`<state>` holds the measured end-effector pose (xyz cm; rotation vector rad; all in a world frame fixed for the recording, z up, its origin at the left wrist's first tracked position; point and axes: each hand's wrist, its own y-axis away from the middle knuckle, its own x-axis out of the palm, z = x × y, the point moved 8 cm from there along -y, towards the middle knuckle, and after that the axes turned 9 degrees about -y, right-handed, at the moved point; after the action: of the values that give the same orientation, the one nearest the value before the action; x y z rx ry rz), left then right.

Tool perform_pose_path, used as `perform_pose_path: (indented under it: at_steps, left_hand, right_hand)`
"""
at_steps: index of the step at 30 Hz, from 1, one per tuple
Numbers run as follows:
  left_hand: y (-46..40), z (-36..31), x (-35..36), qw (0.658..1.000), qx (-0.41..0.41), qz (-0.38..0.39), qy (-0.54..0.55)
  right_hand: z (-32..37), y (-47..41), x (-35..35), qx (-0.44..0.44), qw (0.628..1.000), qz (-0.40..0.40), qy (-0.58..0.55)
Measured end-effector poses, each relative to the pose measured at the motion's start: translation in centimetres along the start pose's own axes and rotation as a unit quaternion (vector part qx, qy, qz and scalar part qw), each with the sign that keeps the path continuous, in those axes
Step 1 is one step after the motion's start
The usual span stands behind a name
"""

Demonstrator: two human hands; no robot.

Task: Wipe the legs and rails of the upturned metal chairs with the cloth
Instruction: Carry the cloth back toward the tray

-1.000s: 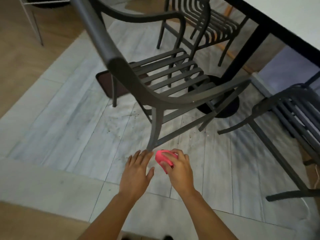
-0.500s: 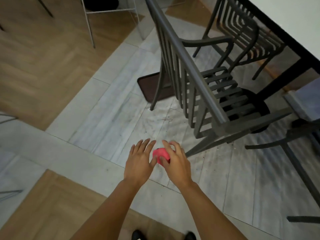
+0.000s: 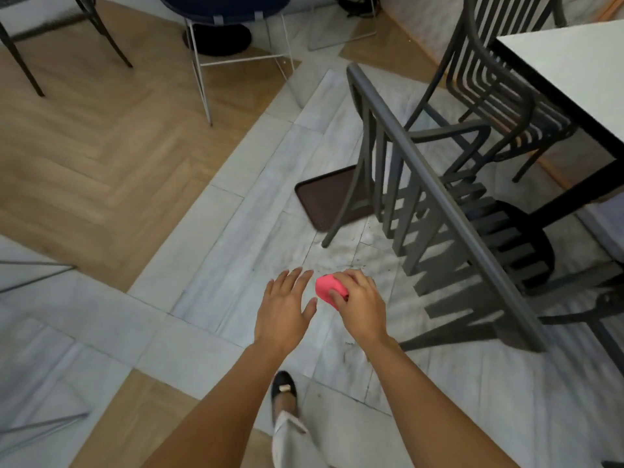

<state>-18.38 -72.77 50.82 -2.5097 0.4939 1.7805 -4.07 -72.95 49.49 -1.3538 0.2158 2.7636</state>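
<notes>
Pink cloth (image 3: 329, 289) sits bunched in the right hand (image 3: 361, 304), left of the grey metal chair (image 3: 449, 211); the left hand (image 3: 283, 307) hovers beside it, fingers spread, holding nothing. No wiping is underway; next, probably carry the cloth to the chair's nearest leg.
</notes>
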Motion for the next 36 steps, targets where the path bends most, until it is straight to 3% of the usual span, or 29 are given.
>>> perform_pose_path:
  at_steps: [19, 27, 36]
  left_hand:
    - [-27.1, 13.0, -9.1, 0.991, 0.09, 0.094, -0.036]
    - [-39.1, 16.2, -12.6, 0.965, 0.204, 0.149, -0.071]
    - [-50.8, 15.1, -13.1, 0.929, 0.317, 0.16, -0.102]
  right_hand:
    - [10.3, -25.7, 4.9, 0.127, 0.99, -0.06, -0.021]
    - [12.8, -34.2, 5.7, 0.244, 0.957, -0.154, -0.025]
    - [12.0, -42.1, 3.5, 0.309, 0.919, -0.242, -0.033]
